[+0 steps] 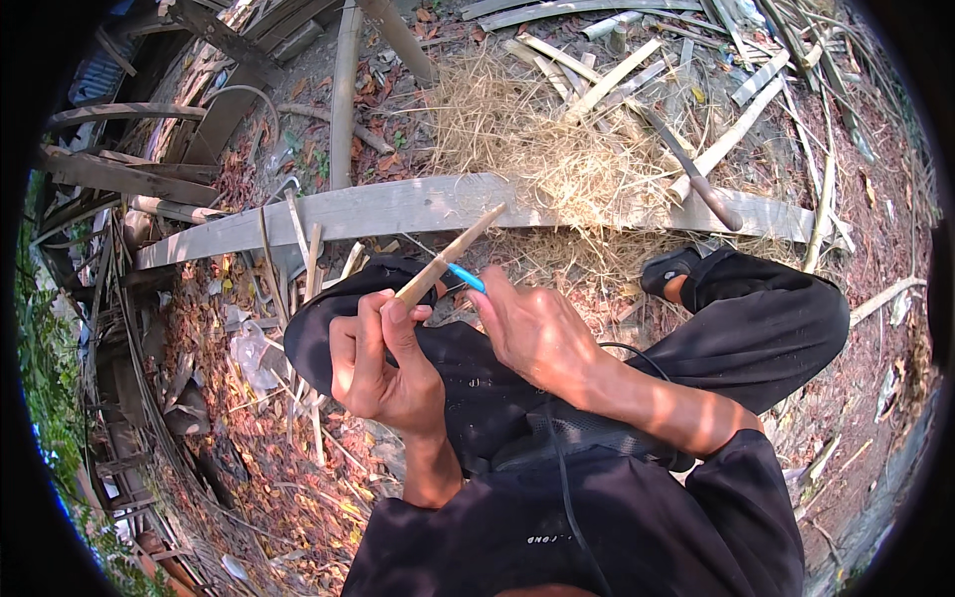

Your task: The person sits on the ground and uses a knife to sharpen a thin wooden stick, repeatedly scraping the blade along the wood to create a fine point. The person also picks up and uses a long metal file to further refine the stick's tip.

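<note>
A pale, split-grained wooden strip [460, 242] is held up in front of the lap by the left hand [386, 360], its lower end being pinched between thumb and curled fingers. Its long axis is slanted, pointed away from the body and toward the right, and its far end, narrower than the held one, is seen over the edge of a long grey plank [328, 213]. By the right hand [537, 333] a thin tool with a smooth blue handle [467, 279] is grasped, fingers closed around the handle; the slim metal part is laid across the strip and pointed to the upper left. The plank is partly covered by a loose, curly heap of straw-coloured shavings [597, 184]. On the right, a large knife [686, 164] is rested with its rounded brown handle over the plank. Beyond, flat split slats [617, 80] are piled crosswise. At the left, crumpled clear plastic [254, 356] is seen on leaf-strewn ground [338, 502]; whether anything is contained in it cannot be told.
</note>
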`<control>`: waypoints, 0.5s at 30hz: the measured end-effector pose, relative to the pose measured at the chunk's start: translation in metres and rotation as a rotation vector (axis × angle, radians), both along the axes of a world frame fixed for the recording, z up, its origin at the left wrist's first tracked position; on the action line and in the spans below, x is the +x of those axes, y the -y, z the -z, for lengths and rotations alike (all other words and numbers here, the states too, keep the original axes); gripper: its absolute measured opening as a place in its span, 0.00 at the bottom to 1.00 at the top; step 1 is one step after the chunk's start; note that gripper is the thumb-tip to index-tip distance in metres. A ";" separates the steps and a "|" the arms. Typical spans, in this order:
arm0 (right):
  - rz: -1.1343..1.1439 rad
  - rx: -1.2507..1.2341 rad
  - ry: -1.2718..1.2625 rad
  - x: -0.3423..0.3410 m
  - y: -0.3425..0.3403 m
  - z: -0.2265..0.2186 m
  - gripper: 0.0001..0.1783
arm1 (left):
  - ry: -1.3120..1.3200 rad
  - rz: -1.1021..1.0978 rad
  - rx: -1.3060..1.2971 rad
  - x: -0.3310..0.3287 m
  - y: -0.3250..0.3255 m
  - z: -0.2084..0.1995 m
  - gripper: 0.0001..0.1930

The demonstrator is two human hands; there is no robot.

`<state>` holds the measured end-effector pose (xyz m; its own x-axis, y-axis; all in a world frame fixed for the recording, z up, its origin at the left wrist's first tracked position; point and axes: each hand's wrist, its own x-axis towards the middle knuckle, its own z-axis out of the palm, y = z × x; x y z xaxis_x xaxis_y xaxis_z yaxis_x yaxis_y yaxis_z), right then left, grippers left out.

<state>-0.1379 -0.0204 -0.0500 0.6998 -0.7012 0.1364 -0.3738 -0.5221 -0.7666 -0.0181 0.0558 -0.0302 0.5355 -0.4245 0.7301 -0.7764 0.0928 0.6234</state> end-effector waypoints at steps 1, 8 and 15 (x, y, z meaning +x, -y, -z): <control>0.024 0.009 -0.042 0.000 -0.001 0.006 0.14 | 0.007 0.003 -0.004 -0.001 0.001 0.001 0.07; -0.011 -0.026 0.023 -0.004 -0.010 -0.012 0.13 | 0.054 0.007 0.038 0.004 -0.003 0.001 0.09; 0.048 -0.001 -0.035 -0.003 -0.006 0.009 0.13 | 0.029 0.011 0.032 0.006 -0.001 -0.001 0.08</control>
<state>-0.1407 -0.0141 -0.0588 0.6698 -0.7338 0.1135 -0.4248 -0.5041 -0.7519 -0.0119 0.0568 -0.0291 0.5095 -0.4541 0.7309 -0.7930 0.0819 0.6037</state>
